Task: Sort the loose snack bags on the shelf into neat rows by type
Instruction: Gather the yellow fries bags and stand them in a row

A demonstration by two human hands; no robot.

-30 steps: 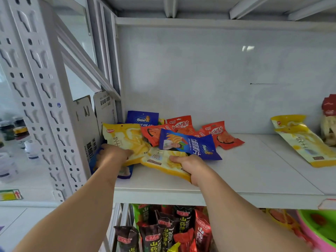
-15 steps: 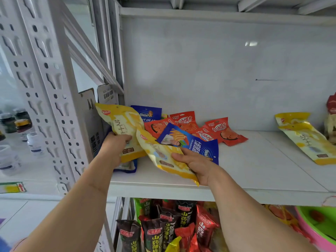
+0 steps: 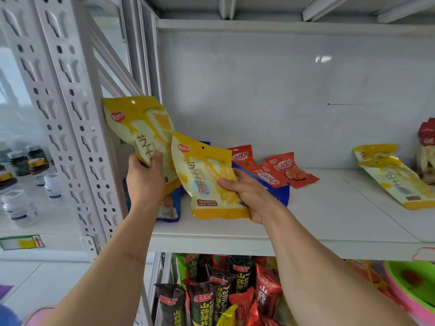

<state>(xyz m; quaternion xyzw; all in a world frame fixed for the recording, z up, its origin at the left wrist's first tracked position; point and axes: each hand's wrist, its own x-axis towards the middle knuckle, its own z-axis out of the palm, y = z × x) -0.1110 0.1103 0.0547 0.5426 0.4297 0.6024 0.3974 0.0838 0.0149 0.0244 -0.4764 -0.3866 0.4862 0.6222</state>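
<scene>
Nearest, below the white shelf board [image 3: 306, 241], dark and red snack sticks [image 3: 226, 292] stand packed on the lower level, with a green and pink basin [image 3: 414, 285] at the far right. Both forearms rise over the board's front edge.

The left hand [image 3: 144, 180] is closed around the lower part of a yellow cheese-crisp bag [image 3: 143, 128], thumb on its face, holding it upright and tilted left, clear of the board and close beside the perforated grey upright [image 3: 70, 118] on the left. The right hand [image 3: 249, 194] grips a second yellow bag [image 3: 207, 177] by its right edge, thumb across the front, fingers behind; this bag hangs just above the board, its top overlapping the first bag's lower right corner. Both are pale yellow with a deeper yellow band at top and bottom, a red logo at the upper left and large characters down the middle.

Behind the hands a blue bag [image 3: 280, 194] lies flat, another blue one [image 3: 170, 205] sits under the left wrist, and red bags [image 3: 289, 172] lie fanned towards the back wall [image 3: 282, 90]. From there rightward the board is bare to the two yellow bags [image 3: 395, 182] lying stacked at the right, with a red-topped pack [image 3: 427, 149] at the edge of view
</scene>
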